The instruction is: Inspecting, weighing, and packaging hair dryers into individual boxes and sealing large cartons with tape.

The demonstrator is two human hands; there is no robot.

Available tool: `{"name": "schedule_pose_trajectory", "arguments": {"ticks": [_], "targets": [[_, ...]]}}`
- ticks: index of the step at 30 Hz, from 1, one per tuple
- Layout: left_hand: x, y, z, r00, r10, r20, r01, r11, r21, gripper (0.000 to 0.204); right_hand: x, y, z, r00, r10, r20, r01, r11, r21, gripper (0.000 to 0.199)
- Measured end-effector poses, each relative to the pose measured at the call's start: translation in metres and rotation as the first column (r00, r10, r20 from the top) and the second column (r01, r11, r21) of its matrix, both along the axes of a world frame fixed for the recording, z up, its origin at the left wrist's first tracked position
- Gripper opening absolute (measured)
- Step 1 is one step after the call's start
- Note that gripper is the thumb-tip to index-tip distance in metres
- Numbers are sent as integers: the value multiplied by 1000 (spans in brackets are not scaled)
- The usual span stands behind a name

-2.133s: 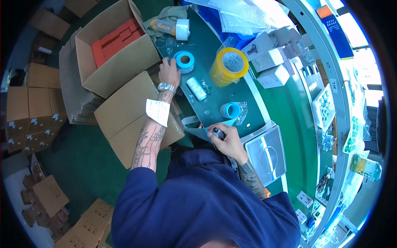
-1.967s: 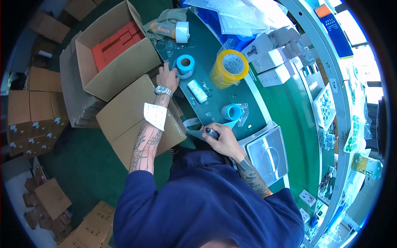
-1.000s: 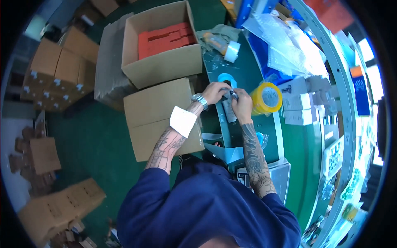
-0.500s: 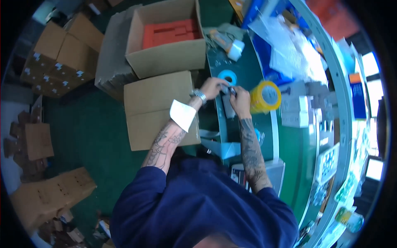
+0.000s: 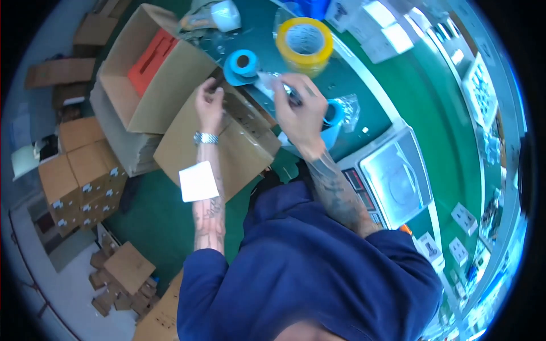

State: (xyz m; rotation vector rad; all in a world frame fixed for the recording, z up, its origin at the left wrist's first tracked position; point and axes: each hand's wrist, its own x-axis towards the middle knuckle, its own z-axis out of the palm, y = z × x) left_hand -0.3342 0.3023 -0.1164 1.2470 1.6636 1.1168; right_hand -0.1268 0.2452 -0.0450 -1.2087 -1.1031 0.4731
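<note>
My right hand (image 5: 300, 111) is closed over the bench edge, its fingers round a small dark thing (image 5: 293, 98) that is mostly hidden. A pale, clear piece (image 5: 267, 79) shows just past the fingertips. Over the far side of a closed cardboard box (image 5: 213, 145), my left hand (image 5: 210, 105) has loosely bent fingers, apart, with nothing seen in them. A white square of paper (image 5: 199, 182) lies on my left forearm, below a metal watch (image 5: 206, 137). Between the hands, slightly farther off, sits a light-blue roll (image 5: 243, 63).
A big yellow tape roll (image 5: 305, 42) stands on the green bench. At right lies a weighing scale (image 5: 387, 176). An open carton (image 5: 159, 94) with an orange insert (image 5: 152, 61) is at far left. Stacked cartons (image 5: 82, 170) and small white boxes (image 5: 375, 34) are around.
My hands were together over the bench and are now apart: the left over the cardboard box, the right still by the bench edge with the dark thing. The whole view has turned and shifted.
</note>
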Motion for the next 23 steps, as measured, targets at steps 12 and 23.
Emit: {"name": "schedule_pose_trajectory", "arguments": {"ticks": [12,23], "targets": [[-52,-142,-21,653,-160,740,336,937,-93,18,-116,-84,-60,780,468,416,-416,884,-214,31],[-225,-229,-19,430,36,902,485,833,-265,57,-261,-133,-55,493,693,525,-557,716,-422,34]]}}
